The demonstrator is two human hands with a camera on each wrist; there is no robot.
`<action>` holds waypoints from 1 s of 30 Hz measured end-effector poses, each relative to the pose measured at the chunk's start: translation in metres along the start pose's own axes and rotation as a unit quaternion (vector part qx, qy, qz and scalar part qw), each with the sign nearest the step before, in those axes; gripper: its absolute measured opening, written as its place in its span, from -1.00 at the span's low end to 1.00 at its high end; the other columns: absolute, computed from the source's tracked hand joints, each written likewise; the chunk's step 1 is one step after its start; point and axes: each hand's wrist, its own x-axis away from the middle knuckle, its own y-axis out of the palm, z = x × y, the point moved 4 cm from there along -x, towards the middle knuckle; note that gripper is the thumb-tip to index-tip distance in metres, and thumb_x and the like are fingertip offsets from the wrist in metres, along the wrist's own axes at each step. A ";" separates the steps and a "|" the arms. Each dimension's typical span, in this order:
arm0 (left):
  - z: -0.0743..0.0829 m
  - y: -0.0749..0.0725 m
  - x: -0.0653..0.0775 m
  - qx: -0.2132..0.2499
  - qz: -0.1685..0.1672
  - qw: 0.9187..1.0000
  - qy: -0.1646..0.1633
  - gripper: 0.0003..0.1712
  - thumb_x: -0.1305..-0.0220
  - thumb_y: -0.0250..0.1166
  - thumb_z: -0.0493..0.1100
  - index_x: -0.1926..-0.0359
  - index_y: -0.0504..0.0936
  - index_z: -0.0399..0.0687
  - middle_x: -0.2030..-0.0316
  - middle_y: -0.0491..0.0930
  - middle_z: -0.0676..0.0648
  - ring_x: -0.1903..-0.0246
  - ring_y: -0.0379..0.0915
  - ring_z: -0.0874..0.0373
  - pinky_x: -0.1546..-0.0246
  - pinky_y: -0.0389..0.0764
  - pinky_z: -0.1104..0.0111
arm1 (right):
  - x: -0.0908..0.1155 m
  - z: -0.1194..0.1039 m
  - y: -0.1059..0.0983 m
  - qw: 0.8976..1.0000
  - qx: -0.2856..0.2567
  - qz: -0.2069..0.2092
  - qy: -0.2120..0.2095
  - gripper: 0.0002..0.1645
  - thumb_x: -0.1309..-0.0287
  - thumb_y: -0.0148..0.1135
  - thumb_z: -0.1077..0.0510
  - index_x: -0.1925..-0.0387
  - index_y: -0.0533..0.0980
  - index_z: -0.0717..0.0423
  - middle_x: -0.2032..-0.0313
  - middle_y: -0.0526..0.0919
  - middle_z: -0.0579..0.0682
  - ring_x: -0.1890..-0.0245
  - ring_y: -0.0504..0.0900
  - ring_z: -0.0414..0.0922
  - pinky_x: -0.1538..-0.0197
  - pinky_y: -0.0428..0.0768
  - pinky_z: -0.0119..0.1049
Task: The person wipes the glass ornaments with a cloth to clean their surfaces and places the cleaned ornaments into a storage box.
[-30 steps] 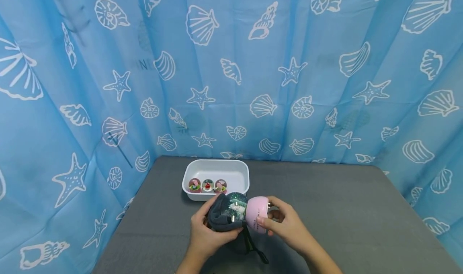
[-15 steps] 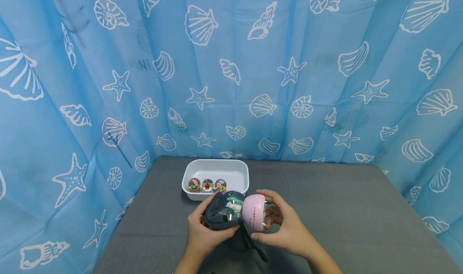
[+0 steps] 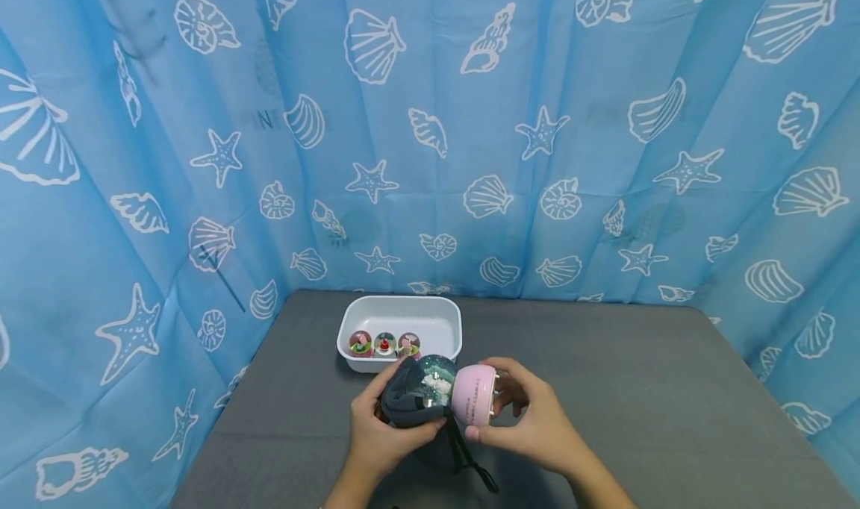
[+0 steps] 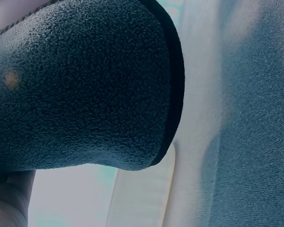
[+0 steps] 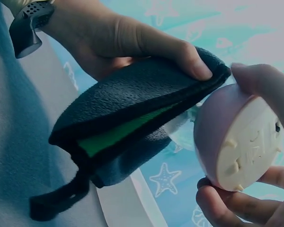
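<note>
My left hand (image 3: 386, 428) grips a dark fleece pouch (image 3: 405, 413) whose opening faces right. The right wrist view shows the green lining inside this pouch (image 5: 137, 90) and a wrist loop hanging from its lower corner. With my right hand (image 3: 537, 423), I hold a snow globe by its pink, lettered base (image 3: 472, 395), fingers and thumb around the rim. The globe lies sideways, its glittery dome (image 3: 435, 381) at the pouch mouth and partly covered by the fabric. Its pale underside (image 5: 251, 146), with small feet, faces right. In the left wrist view, the pouch (image 4: 85, 90) hides the globe.
Behind my hands stands a white tray (image 3: 437, 313) on the grey tabletop (image 3: 638, 397). Inside it sit three small globes (image 3: 385, 345) in a row. A blue curtain (image 3: 430, 218) with white shells hangs at the back and sides.
The snow globe has shifted slightly left and turned a little in my right hand. My right thumb has slid from the lettered side to the base's lower edge. The left hand has barely moved.
</note>
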 end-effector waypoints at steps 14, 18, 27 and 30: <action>0.001 0.001 0.001 -0.015 0.000 1.000 0.020 0.07 0.26 0.78 -0.36 -0.40 0.58 -0.10 -0.21 0.70 -0.25 -0.15 0.71 0.10 -0.17 0.71 0.41 | -0.006 0.009 0.009 0.989 -0.136 -0.052 0.008 -0.60 -0.36 0.29 0.28 -0.17 0.51 0.33 0.42 0.75 -0.11 0.54 0.65 -0.31 0.46 0.74 -0.16; 0.001 0.001 0.001 -0.017 -0.003 1.000 0.024 0.06 0.26 0.78 -0.36 -0.39 0.58 -0.12 -0.20 0.71 -0.24 -0.14 0.72 0.10 -0.17 0.71 0.40 | -0.007 0.009 0.008 0.986 -0.151 -0.063 0.010 -0.63 -0.42 0.23 0.27 -0.16 0.49 0.39 0.44 0.75 -0.09 0.56 0.65 -0.29 0.44 0.73 -0.13; 0.000 0.001 0.001 -0.018 0.000 1.000 0.001 0.04 0.27 0.80 -0.33 -0.36 0.61 -0.07 -0.18 0.72 -0.25 -0.14 0.71 0.11 -0.18 0.70 0.41 | -0.006 0.005 0.005 0.984 -0.170 -0.058 0.003 -0.55 -0.38 0.24 0.28 -0.21 0.42 0.41 0.24 0.82 -0.02 0.33 0.80 -0.19 0.33 0.79 -0.18; -0.001 0.001 0.001 -0.017 0.000 1.000 -0.008 0.04 0.27 0.81 -0.31 -0.36 0.62 -0.04 -0.19 0.72 -0.22 -0.15 0.71 0.11 -0.19 0.70 0.40 | -0.005 0.004 0.004 0.983 -0.175 -0.046 0.001 -0.54 -0.37 0.26 0.30 -0.21 0.42 0.41 0.21 0.82 -0.02 0.28 0.83 -0.16 0.30 0.82 -0.14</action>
